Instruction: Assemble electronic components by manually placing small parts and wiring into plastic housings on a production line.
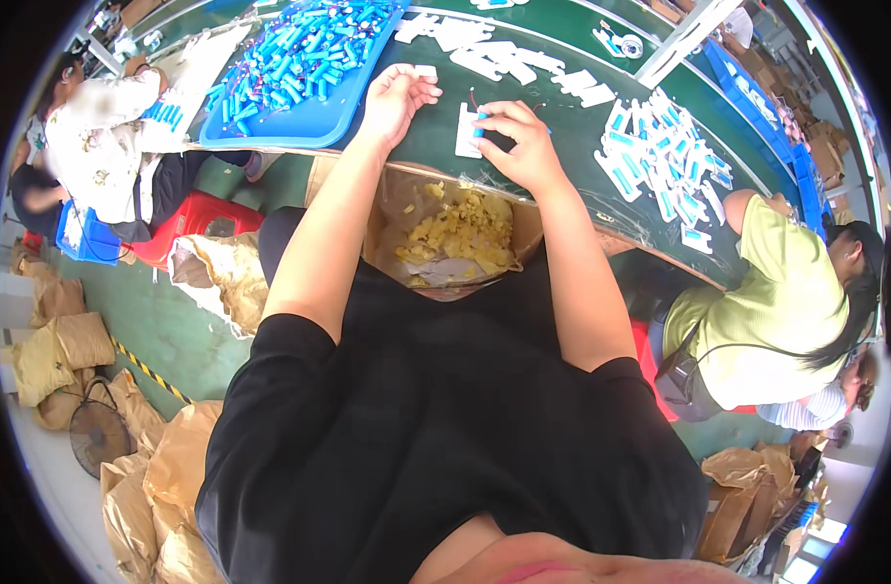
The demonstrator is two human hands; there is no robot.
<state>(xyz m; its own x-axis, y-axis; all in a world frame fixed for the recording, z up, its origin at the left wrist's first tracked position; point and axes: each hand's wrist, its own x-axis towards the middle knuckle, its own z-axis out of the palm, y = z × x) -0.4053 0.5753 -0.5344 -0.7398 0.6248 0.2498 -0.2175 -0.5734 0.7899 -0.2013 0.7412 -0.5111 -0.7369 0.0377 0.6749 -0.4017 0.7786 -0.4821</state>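
A long green worktable (572, 131) curves across the scene, bearing a blue tray (309, 134) heaped with loose blue cylinders (304, 58) at the left; below the table's near edge, a cardboard carton (382, 229) holds crumpled yellow pieces (460, 229); to the right spreads a pile of white holders with blue cylinders in them (660, 146), while a band of bare white holders (478, 64) lies toward the far side; between tray and pile, the person's left hand (395, 105) hovers with its fingers loosely curled, a small white piece (425, 71) showing at their tips, though whether they grip it one cannot tell; the right hand (519, 141) has thumb and fingers closed on either side of a blue cylinder (479, 131), which sits at a white holder (464, 133) near the table's front edge; the step in hand appears to be seating cylinder in holder; the next move seems to call for a firm, level press, with the thin red wire (474, 98) at the far end kept free of the joint.
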